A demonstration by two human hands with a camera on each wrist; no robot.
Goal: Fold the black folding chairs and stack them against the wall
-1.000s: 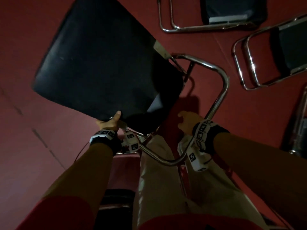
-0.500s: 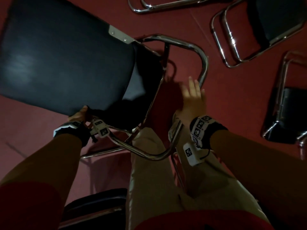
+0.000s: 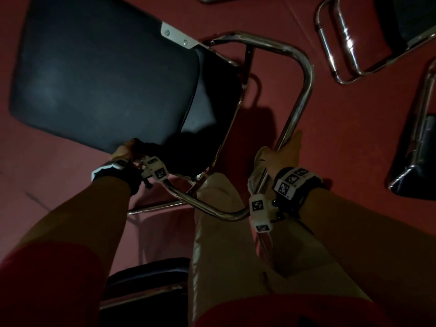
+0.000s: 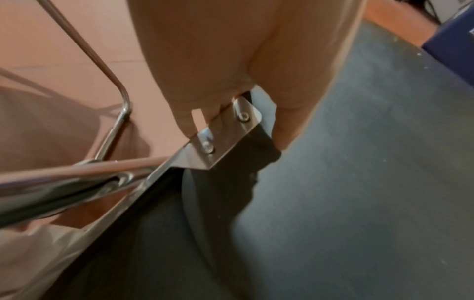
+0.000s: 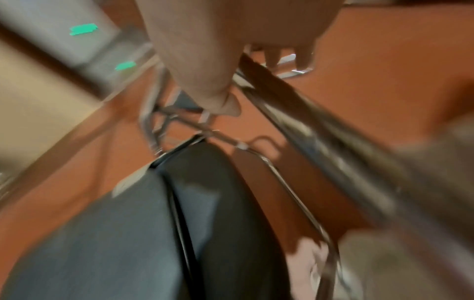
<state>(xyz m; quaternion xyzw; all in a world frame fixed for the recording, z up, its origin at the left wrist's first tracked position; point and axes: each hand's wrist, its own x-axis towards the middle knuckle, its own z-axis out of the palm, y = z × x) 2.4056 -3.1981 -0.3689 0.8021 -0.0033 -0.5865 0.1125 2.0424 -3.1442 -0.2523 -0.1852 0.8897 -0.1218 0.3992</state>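
A black folding chair stands half folded in front of me, its padded seat point(image 3: 101, 79) tipped up at the upper left and its chrome frame point(image 3: 304, 74) looping to the right. My left hand point(image 3: 125, 149) pinches the seat's near corner. In the left wrist view my left hand point(image 4: 231, 81) has its thumb on the black seat point(image 4: 359, 182) and its fingers under the metal bracket point(image 4: 220, 140). My right hand point(image 3: 283, 154) grips the frame's right tube. The blurred right wrist view shows my right hand point(image 5: 205, 60) with thumb and fingers around the tube point(image 5: 320, 125).
Folded chairs lie flat on the red floor at the upper right point(image 3: 368, 36) and the right edge point(image 3: 420, 147). Another black chair point(image 3: 146, 279) sits by my left leg. My beige trouser leg point(image 3: 224, 244) presses against the frame's near bend. A pale wall with green tape point(image 5: 84, 28) stands beyond.
My right hand, which half a second ago hovered with straight fingers over the frame, has dropped and closed around the right tube. The left hand keeps its hold on the seat corner.
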